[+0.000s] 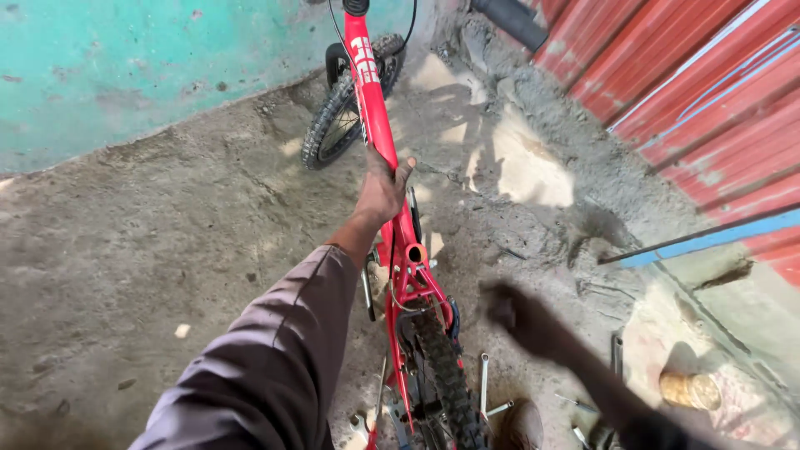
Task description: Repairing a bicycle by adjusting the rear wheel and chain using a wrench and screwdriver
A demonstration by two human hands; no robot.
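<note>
From the head view, I see my left hand (382,190) wrapped shut around the top tube of the red bicycle (392,158), which stands on the concrete floor (167,250). Left of the bicycle the floor lies open up to the turquoise wall (125,67). My right hand (518,315), blurred, hangs loose-fingered and empty right of the rear tyre (446,375). Further right sits a round tin (690,389); contents unclear.

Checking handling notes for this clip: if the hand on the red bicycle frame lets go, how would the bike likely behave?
The red metal bicycle frame looks rigid, so it should not flex. Held only by the left hand, it would probably tip sideways. Its knobby front tyre rests on the concrete, so it may roll.
</note>
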